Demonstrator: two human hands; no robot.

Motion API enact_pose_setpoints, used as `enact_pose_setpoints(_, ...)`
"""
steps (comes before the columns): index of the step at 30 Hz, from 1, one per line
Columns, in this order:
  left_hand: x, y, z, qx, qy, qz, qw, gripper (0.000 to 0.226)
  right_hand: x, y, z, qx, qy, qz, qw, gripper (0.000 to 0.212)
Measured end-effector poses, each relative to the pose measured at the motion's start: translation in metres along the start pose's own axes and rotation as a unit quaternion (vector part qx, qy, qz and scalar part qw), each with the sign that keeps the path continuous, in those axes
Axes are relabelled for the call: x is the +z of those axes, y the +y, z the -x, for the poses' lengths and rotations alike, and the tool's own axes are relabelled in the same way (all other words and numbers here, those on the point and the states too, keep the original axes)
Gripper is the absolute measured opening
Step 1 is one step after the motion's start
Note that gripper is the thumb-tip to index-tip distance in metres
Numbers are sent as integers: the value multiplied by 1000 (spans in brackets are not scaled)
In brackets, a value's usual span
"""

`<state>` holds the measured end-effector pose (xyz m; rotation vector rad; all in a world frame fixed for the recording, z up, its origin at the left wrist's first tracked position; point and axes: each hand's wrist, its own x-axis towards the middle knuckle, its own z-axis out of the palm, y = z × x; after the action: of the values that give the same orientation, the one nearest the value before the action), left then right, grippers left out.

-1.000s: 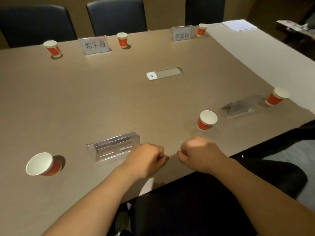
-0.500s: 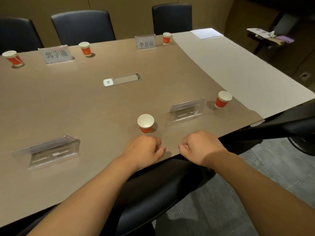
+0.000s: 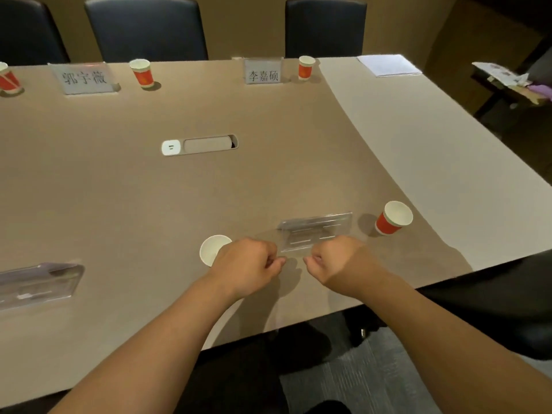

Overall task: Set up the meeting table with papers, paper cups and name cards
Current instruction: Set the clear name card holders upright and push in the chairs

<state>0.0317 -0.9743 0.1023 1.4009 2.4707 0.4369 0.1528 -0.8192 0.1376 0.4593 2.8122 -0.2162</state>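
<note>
My left hand (image 3: 248,264) and my right hand (image 3: 337,262) hover side by side over the near edge of the brown meeting table (image 3: 149,189), both fists curled and holding nothing. A clear name card holder (image 3: 316,230) lies just beyond my right hand. A red paper cup (image 3: 213,249) stands partly hidden behind my left hand, and another cup (image 3: 392,218) stands right of the holder. A second clear holder (image 3: 38,283) is at the near left. Across the table stand two printed name cards (image 3: 85,77) (image 3: 263,71) with cups (image 3: 142,72) (image 3: 306,67) beside them. A paper stack (image 3: 388,64) lies at the far right corner.
A power socket panel (image 3: 199,144) sits in the table's middle. Another red cup (image 3: 7,80) is at the far left edge. Dark chairs (image 3: 146,28) (image 3: 325,25) line the far side. A black chair (image 3: 493,300) is at my right. A side table with clutter (image 3: 507,79) stands far right.
My view has shifted to the right along the table. Both fists have moved forward over the table edge, closer to the right-hand name card holder and the near cup.
</note>
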Motion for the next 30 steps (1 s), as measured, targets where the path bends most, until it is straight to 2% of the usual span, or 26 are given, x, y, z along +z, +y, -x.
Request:
enact_pose_setpoints(4,6,-3,-17,-53,1,6,999,46,-2,15,-28,-24,-14,1,1000,42)
enact_pose_setpoints(6,9,-4,-26,-79,1,7,997,47,-4,25,-40,-46,-6,7,999,34)
enact_pose_setpoints(11,8,13,-48,-186,44,-34,981,35,-15,71,-76,-147,73,8,986,14)
enact_pose_setpoints(14,4,21,-57,-238,65,-46,968,26,-15,94,-97,-185,99,32,977,19)
enact_pose_setpoints(16,3,22,-59,-274,88,-41,957,18,-11,103,-107,-197,92,38,975,32)
enact_pose_setpoints(18,6,20,-59,-308,107,-65,943,27,-4,107,-116,-194,50,44,979,51)
enact_pose_setpoints(21,12,6,-59,-404,59,-88,909,64,11,109,-128,-183,-14,63,981,67)
enact_pose_setpoints(24,20,-13,-57,-494,-32,-46,868,87,25,113,-135,-168,-58,77,981,65)
enact_pose_setpoints(27,33,-27,-56,-506,-66,-17,860,84,34,116,-137,-151,-90,83,981,56)
enact_pose_setpoints(30,40,-40,-55,-507,-61,-51,858,67,43,117,-136,-145,-86,63,984,50)
